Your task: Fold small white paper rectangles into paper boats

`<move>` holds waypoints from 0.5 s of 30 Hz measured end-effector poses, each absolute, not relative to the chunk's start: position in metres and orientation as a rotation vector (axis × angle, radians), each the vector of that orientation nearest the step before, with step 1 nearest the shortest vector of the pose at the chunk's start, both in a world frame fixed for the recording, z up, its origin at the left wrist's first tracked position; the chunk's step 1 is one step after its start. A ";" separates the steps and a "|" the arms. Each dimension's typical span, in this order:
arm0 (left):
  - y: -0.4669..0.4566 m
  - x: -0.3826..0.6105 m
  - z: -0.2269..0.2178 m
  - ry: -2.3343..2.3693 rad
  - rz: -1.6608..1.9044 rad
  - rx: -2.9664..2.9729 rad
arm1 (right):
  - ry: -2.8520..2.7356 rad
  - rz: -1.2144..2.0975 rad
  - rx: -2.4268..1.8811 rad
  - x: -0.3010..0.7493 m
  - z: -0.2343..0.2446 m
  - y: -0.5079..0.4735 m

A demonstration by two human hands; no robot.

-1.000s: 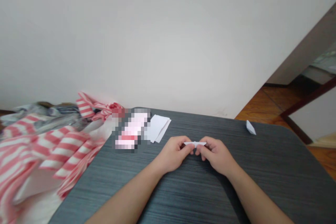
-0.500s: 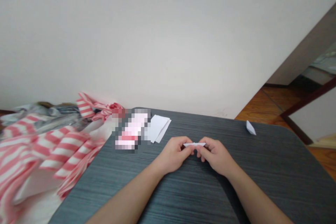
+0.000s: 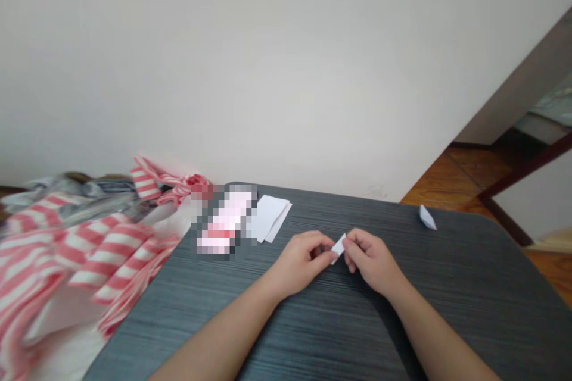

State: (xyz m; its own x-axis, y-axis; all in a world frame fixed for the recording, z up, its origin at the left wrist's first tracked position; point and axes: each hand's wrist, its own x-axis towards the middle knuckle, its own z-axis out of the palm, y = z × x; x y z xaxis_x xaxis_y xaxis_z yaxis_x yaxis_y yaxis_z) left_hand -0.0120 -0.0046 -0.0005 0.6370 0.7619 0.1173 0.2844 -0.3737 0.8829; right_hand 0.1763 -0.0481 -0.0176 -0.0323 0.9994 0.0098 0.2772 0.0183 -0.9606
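Observation:
Between my two hands is a small piece of folded white paper (image 3: 338,248), tilted with its upper end to the right. My left hand (image 3: 300,263) pinches its lower left side between thumb and fingers. On the other side, my right hand (image 3: 369,259) grips the right edge with thumb and forefinger. The fingertips cover part of the paper, so its full fold cannot be made out. To the left lie white paper sheets (image 3: 270,218), overlapping each other. A small folded paper boat (image 3: 428,217) rests at the far right of the table.
The dark wood-grain table (image 3: 456,297) has a pale wall (image 3: 286,71) behind it. A blurred-out pinkish object (image 3: 226,220) lies left of the sheets. Red-and-white striped cloth (image 3: 102,250) is heaped beyond the table's left edge. Wooden floor (image 3: 440,175) shows at right.
The folded paper has turned from lying level, edge-on, to a slant that shows its flat face. My hands have moved slightly apart around it.

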 end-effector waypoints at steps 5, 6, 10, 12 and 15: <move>-0.003 -0.013 -0.004 0.811 0.576 2.008 | -1.416 1.175 -1.325 0.174 -0.021 -0.048; -0.003 -0.013 -0.004 0.804 0.571 2.015 | -1.412 1.191 -1.308 0.174 -0.022 -0.048; -0.002 -0.013 -0.003 0.799 0.572 2.032 | -1.411 1.217 -1.262 0.173 -0.021 -0.049; -0.002 -0.013 -0.002 0.802 0.585 2.032 | -1.402 1.220 -1.263 0.172 -0.020 -0.049; -0.002 -0.013 -0.001 0.811 0.594 2.027 | -1.398 1.220 -1.277 0.172 -0.020 -0.049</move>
